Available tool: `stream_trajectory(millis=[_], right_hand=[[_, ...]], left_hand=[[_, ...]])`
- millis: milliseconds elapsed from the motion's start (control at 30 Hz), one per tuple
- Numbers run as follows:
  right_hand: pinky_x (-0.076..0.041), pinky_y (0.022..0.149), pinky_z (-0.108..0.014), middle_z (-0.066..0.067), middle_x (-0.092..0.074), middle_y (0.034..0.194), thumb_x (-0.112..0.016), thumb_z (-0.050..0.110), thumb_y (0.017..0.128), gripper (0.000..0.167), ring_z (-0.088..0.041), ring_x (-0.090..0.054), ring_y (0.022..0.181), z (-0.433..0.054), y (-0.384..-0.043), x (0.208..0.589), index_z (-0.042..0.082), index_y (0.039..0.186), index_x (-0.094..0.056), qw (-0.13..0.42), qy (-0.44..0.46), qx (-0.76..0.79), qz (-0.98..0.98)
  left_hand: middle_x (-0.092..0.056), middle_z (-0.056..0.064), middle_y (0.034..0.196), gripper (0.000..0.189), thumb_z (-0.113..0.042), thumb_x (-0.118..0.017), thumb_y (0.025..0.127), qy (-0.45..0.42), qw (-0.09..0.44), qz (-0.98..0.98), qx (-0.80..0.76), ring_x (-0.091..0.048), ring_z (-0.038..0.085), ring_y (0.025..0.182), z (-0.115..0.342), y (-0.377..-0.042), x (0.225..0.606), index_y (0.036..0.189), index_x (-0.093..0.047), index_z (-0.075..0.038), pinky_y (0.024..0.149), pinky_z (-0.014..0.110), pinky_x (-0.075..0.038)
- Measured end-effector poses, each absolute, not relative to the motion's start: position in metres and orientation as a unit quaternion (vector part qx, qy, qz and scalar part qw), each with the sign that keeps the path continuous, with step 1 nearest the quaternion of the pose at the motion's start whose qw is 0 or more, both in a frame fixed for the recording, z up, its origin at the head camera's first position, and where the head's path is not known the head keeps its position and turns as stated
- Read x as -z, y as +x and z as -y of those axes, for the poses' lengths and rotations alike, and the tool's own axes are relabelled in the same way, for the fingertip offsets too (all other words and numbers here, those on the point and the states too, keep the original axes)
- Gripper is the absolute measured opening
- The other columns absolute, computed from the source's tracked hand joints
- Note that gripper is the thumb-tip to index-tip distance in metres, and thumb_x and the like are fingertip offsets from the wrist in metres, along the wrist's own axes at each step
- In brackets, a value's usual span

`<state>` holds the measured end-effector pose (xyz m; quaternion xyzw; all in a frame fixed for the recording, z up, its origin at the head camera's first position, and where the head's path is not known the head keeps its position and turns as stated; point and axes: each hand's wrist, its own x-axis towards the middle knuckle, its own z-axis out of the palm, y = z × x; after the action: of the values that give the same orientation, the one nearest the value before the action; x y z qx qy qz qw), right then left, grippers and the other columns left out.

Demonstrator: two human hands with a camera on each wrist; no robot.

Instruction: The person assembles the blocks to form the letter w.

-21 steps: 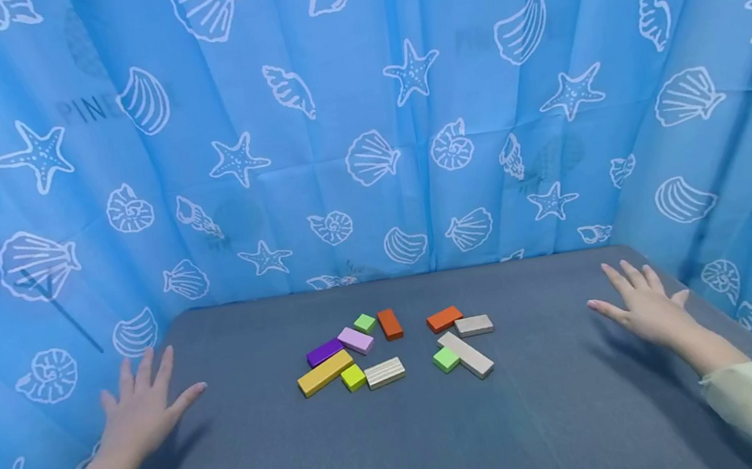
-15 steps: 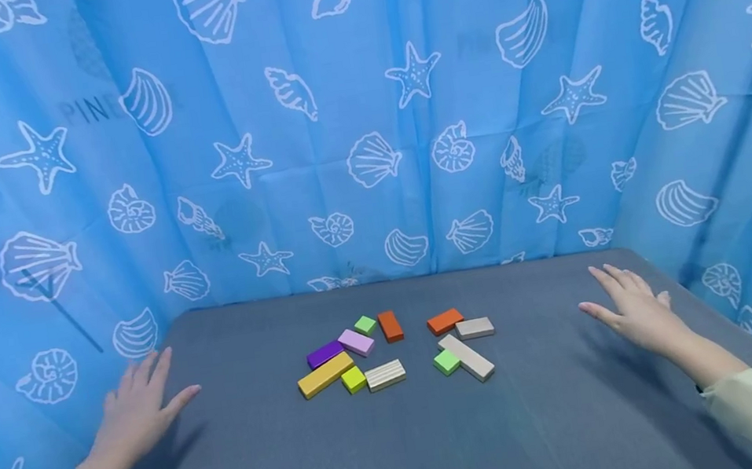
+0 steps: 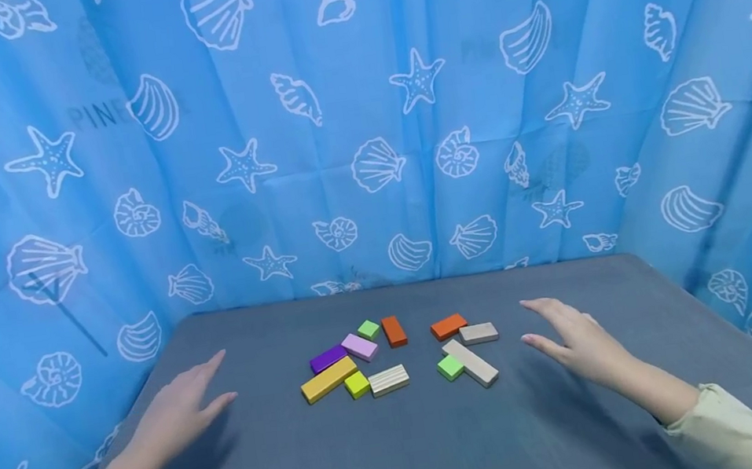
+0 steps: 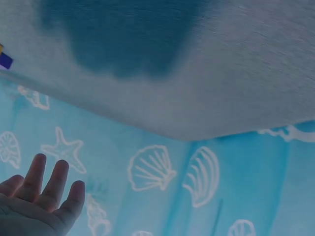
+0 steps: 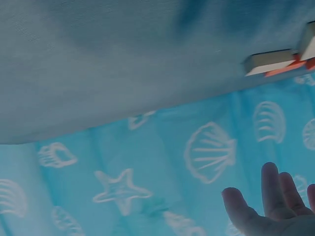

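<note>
- Right hand (image 3: 578,338): above the bench (image 3: 405,452), fingers extended, thumb wide of them, palm bare; shadow on the cloth below.
- Left hand (image 3: 181,407): likewise above the bench, fingers extended, thumb wide of them.
- Nearest the right hand: gray rectangular block (image 3: 479,333), lying flat just beside an orange-red block (image 3: 448,326); contact unclear.
- Nearer the wearer: long beige block (image 3: 470,362), set diagonally, with a light-green block (image 3: 450,367) against its left side.
- Nearest the left hand: long yellow block (image 3: 328,379), slanted, purple block (image 3: 329,359) along its far side.
- Right of these: lime-yellow block (image 3: 357,384) beside a striped cream block (image 3: 389,380).
- Beyond: lilac block (image 3: 360,347), small green block (image 3: 369,330), second orange-red block (image 3: 394,331).
- Outermost: blue curtain (image 3: 361,118), white shells and starfish, behind the bench; pale sleeve (image 3: 736,425) on the right arm.
</note>
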<state>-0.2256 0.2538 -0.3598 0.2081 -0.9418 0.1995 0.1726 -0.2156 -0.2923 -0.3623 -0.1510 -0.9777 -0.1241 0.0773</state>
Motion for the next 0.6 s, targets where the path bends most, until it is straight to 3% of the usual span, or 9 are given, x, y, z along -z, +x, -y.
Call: stream_trajectory(millis=[600], right_hand=[[-0.046, 0.089, -0.054, -0.021, -0.053, 0.130, -0.063, 0.020, 0.095, 0.047, -0.040, -0.055, 0.114, -0.198, -0.229, 0.370, -0.002, 0.134, -0.051, 0.064, 0.262, -0.299, 0.915]], left_hand=[[-0.062, 0.022, 0.122, 0.056, -0.032, -0.068, 0.091, -0.121, 0.014, 0.982, 0.145, -0.054, 0.043, 0.116, 0.248, -0.227, 0.376, 0.133, -0.055, 0.002, 0.092, 0.059, -0.042]])
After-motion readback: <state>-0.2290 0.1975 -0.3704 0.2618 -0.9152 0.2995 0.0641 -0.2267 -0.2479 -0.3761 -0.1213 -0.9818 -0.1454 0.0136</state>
